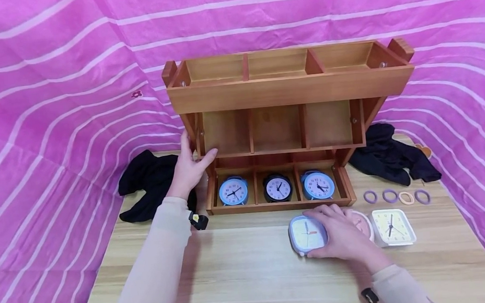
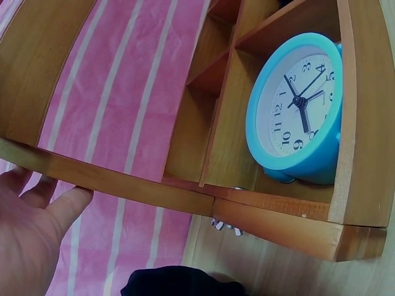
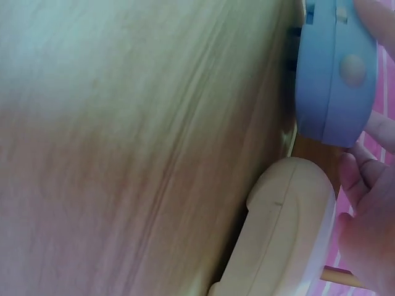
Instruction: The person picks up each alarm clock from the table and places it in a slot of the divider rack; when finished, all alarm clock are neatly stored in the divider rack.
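A three-tier wooden shelf (image 1: 289, 89) stands at the back of the table. Its bottom tier holds a blue round clock (image 1: 233, 191), a black one (image 1: 278, 188) and another blue one (image 1: 318, 185). My left hand (image 1: 189, 168) holds the shelf's left side panel (image 2: 123, 182) between thumb and fingers, close to the blue clock (image 2: 299, 108). My right hand (image 1: 340, 234) grips a lavender square clock (image 1: 306, 235) lying on the table; its fingers wrap the clock's edge (image 3: 333, 80). A pink clock (image 1: 362, 223) lies partly under that hand, and a white square clock (image 1: 393, 227) lies beside it.
Black cloths lie left (image 1: 150, 183) and right (image 1: 392, 155) of the shelf. Several hair rings (image 1: 395, 197) sit in a row behind the white clock. Pink striped fabric (image 1: 49, 115) surrounds the wooden table (image 1: 245, 276).
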### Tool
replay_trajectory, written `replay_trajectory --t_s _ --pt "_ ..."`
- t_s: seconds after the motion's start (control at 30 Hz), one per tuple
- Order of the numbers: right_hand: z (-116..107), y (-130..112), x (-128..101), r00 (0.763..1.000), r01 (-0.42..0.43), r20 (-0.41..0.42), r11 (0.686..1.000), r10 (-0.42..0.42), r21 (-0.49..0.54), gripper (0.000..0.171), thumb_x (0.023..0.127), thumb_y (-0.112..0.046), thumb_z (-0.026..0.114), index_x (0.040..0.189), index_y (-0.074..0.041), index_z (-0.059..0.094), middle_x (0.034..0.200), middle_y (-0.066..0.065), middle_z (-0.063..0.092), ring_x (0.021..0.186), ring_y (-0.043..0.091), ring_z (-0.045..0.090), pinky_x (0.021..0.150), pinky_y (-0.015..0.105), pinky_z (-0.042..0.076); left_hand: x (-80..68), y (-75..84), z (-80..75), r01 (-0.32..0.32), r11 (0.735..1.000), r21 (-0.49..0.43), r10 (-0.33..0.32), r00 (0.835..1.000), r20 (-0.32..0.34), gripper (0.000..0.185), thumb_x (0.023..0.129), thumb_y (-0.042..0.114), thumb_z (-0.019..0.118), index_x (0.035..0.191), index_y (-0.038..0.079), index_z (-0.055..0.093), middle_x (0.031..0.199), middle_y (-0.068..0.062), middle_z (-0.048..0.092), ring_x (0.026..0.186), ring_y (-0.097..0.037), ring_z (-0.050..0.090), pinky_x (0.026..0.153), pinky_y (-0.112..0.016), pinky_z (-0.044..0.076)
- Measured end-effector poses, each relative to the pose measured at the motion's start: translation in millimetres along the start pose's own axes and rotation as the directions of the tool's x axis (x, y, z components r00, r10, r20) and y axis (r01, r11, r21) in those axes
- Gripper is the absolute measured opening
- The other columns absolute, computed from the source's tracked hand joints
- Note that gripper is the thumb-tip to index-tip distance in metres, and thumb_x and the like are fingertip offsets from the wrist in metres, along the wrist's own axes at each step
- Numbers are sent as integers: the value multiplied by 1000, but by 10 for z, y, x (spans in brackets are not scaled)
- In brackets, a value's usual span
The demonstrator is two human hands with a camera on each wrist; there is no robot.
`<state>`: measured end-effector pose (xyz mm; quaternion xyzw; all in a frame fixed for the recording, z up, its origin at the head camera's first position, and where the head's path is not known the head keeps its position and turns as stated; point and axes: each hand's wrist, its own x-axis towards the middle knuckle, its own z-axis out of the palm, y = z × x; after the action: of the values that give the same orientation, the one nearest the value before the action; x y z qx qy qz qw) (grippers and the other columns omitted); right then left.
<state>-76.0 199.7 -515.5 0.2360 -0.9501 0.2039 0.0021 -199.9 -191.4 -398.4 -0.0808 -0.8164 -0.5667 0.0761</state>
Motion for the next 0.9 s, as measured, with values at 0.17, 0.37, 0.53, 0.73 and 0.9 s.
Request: replay_trajectory --t_s 0.17,0.37,0.53,0.73,0.9 --pt "0 -26 10 1000 9 -25 1000 -9 14 102 51 -62 98 138 -18 66 124 -3 61 110 20 49 85 42 34 42 -100 -3 8 1000 3 -8 1000 -3 89 98 15 74 165 12 14 160 -24 37 145 -40 42 115 -58 41" --pt "-192 -155 127 986 83 -149 996 -77 31 103 52 -62 98 140 -18 65 127 0 60 114 24 49 89 46 31 132 -341 -2 3 1000 -1 -3 1000 -3 92 98 19 76 166 23 14 162 -18 37 145 -36 43 112 -57 44" --pt "-500 -339 363 957 169 -247 985 -154 39 103 54 -59 99 141 -18 63 128 3 57 118 27 48 89 47 29 137 -385 -17 -7 1000 14 7 1000 -4 93 97 27 77 166 28 14 164 -13 37 147 -32 42 116 -55 41" --pt "-822 -573 767 911 259 -339 965 -234 31 105 55 -55 100 144 -16 60 131 7 56 113 29 47 89 51 29 122 -387 -42 17 999 47 -17 1000 -1 97 97 39 76 167 30 10 168 -11 30 152 -31 35 119 -55 37" --pt "-1016 -739 1133 879 292 -397 956 -263 13 103 58 -55 99 145 -16 59 131 9 55 114 32 45 89 53 31 122 -367 -41 19 997 70 -19 1000 11 98 97 42 75 168 29 8 170 -11 28 153 -33 33 119 -56 36"
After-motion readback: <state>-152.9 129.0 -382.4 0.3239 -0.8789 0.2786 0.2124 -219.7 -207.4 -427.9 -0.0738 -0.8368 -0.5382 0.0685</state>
